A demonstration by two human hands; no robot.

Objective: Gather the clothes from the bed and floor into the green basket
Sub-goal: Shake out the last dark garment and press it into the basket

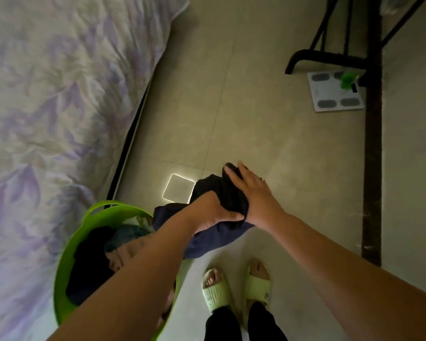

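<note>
A dark navy garment (214, 238) hangs bunched above the floor, just right of the green basket (67, 254). My left hand (213, 212) grips it from below and my right hand (253, 193) clasps its upper end. The basket stands on the floor against the bed (47, 94) and holds several dark and bluish clothes (96, 257). My left forearm crosses over the basket's near side and hides part of it. The bed's floral cover shows no clothes in the part I see.
My feet in pale green slippers (236, 286) stand right of the basket. A white bathroom scale (330, 94) lies at the far right under a black metal frame (342, 55). A dark strip (371, 168) runs along the floor at the right.
</note>
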